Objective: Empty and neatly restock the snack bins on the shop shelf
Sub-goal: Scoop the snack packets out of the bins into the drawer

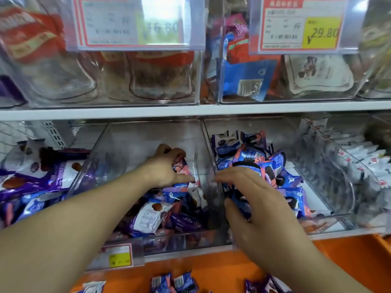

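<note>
two clear bins sat side by side on the lower shelf (190,249), and we had a hand in each. the middle bin (148,144) held a loose heap of purple, white and pink snack packets (152,216) piled toward its front wall, with its back half bare. the right bin (275,127) held blue and pink packets (262,161) stacked toward its left wall and front.

we judged the step to be emptying or sorting: pulling packets out of the bins, since a few packets (173,282) already lay on the orange ledge (222,269) below the shelf's front edge. which of the two bins was being cleared we could not tell.

our left hand (167,166) reached into the middle bin, fingers curled down over a pink packet (182,166) near the bin's right wall, seeming to pinch it. our right hand (249,193) was in the front left corner of the right bin, fingers spread and bent, thumb under, clamped around a small bunch of dark blue packets (239,199).

the next move, as we saw it, called for lifting both handfuls clear over the bins' front walls without spilling, then setting them down on the ledge. the slick wrappers looked likely to slide from a loose grip.
</note>
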